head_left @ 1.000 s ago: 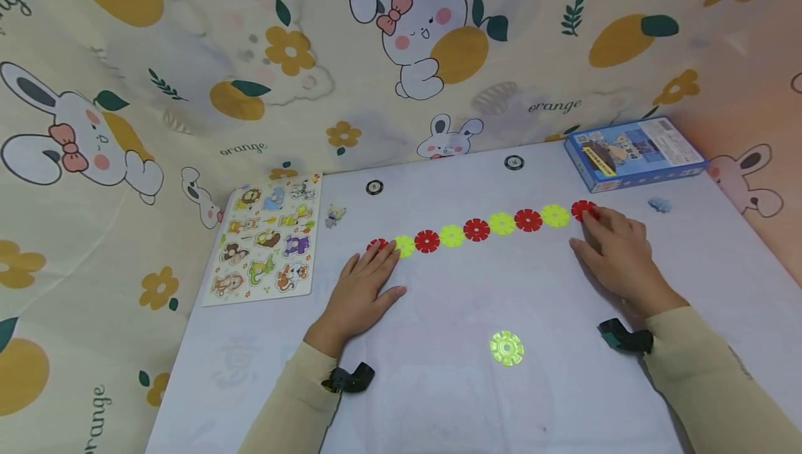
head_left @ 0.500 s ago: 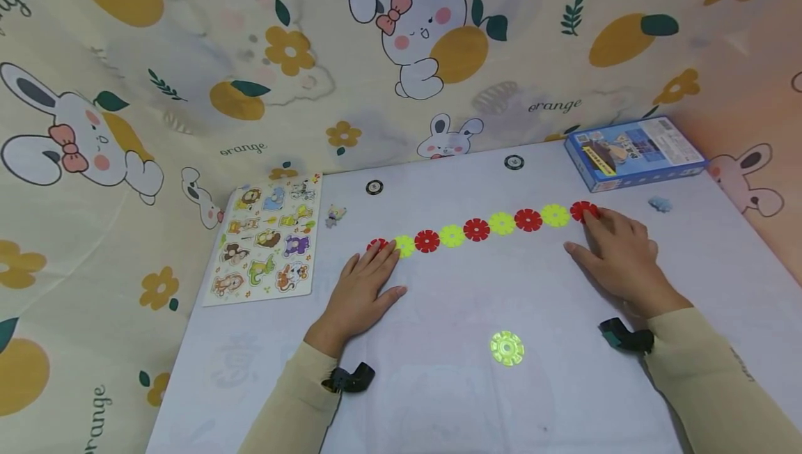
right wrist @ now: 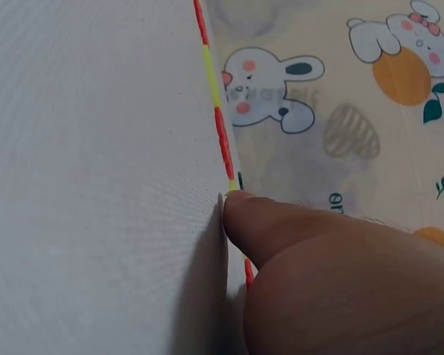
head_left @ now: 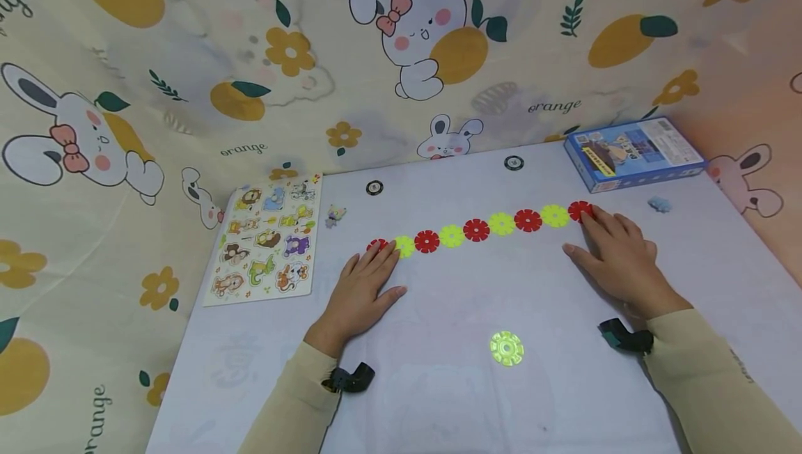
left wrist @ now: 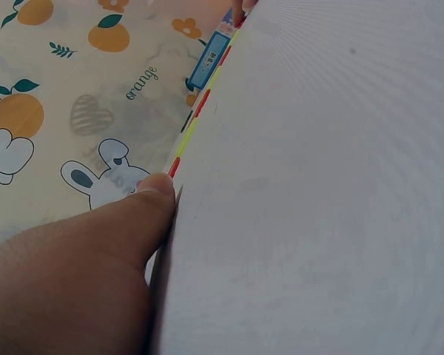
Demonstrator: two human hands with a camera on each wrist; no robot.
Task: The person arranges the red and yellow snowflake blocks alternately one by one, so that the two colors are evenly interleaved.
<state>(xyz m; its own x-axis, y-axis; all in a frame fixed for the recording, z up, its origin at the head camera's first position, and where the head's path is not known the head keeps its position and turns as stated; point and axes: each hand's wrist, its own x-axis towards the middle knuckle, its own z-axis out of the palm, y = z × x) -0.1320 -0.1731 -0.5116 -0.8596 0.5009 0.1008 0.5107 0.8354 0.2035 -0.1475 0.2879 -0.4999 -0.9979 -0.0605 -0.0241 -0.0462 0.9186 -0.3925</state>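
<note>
A row of red and yellow-green notched plastic discs runs across the white table, colours alternating. My left hand [head_left: 360,294] lies flat with straight fingers over the row's left end, fingertips on the leftmost red disc [head_left: 377,244] and at the edge of the yellow-green disc [head_left: 406,248] beside it. At the other end my right hand [head_left: 620,255] touches the last red disc [head_left: 579,211] with its fingertips, fingers extended and thumb apart. In the wrist views the row appears edge-on past each thumb. A single yellow-green disc [head_left: 506,348] lies nearer the front, between the forearms.
A board of animal stickers [head_left: 266,241] lies at the left, with a small figure [head_left: 335,215] beside it. Behind the row are two black rings [head_left: 374,187]. A blue box [head_left: 634,153] stands at the back right, near a small blue piece [head_left: 659,204].
My right fingertips have shifted slightly left with the end red disc, which now sits against the yellow-green disc beside it. My left hand has stayed in place.
</note>
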